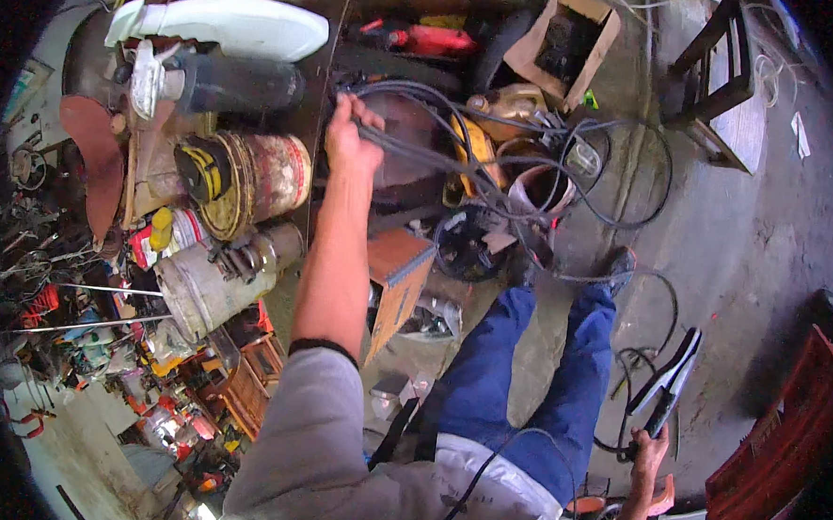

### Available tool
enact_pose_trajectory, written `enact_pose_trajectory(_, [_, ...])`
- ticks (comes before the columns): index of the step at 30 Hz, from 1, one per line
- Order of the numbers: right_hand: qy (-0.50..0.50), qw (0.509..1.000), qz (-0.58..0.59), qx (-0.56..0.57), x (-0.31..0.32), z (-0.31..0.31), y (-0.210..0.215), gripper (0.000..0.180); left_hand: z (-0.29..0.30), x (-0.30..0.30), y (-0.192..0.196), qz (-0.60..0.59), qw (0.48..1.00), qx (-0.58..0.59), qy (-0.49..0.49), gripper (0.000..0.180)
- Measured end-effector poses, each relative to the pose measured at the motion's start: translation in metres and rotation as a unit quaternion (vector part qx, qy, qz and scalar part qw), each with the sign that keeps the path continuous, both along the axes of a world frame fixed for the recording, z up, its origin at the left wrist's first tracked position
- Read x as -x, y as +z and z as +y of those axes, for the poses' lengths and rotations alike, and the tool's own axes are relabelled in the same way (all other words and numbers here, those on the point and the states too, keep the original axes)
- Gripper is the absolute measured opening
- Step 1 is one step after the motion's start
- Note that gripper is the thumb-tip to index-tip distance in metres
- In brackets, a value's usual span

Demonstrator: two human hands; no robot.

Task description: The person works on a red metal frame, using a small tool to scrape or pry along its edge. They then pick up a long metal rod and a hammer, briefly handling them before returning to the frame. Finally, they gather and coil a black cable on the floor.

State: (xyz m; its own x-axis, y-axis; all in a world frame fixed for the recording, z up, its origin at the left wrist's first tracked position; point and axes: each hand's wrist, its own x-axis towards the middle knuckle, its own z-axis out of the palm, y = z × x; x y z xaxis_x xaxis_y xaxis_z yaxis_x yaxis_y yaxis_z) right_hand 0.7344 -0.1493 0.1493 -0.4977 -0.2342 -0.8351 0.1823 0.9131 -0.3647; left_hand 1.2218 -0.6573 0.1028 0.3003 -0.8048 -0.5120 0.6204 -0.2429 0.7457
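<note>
Head view, one entry per item, placed against the drum (261, 172), a rusty paint-stained barrel lying on its side in the clutter. Left hand (351, 132): arm stretched forward, just right of the drum, fingers curled shut around a bundle of dark cables (497, 161). Cables: run from that fist to the right, looping in wide coils over the junk and the concrete floor (747, 240), well right of the drum. Right hand (649, 453): far right of and below the drum, down at the person's side, fingers wrapped closed on the handle of a clamp (671, 379), a black long-jawed tool with a thin lead trailing from it; jaws point up and away. Legs in blue trousers (533, 379): between the two hands, below and right of the drum. Grey can (210, 282): just below the drum, also on its side. Yellow bottle (160, 229): beside the drum's lower left. White panel (226, 22): above the drum. Cardboard box (564, 42): well above and right of the drum. Wooden stool (722, 83): far right of it. Red crate (783, 449): far lower right.
</note>
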Motion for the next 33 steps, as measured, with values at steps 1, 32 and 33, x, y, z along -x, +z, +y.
enact_pose_trajectory(1, [0.002, 1.000, -0.003, -0.008, -0.005, -0.011, 0.012, 0.035, -0.004, 0.003, 0.004, -0.020, 1.000, 0.008, 0.013, 0.020])
enact_pose_trajectory(32, [0.069, 0.995, -0.016, 0.075, -0.037, -0.128, 0.051, 0.031, -0.003, -0.029, -0.013, 0.200, 0.977, 0.028, -0.072, 0.048])
enact_pose_trajectory(33, [0.062, 0.995, -0.023, 0.069, -0.041, -0.131, 0.054, 0.032, -0.008, -0.029, -0.016, 0.187, 0.980, 0.041, -0.063, 0.048])
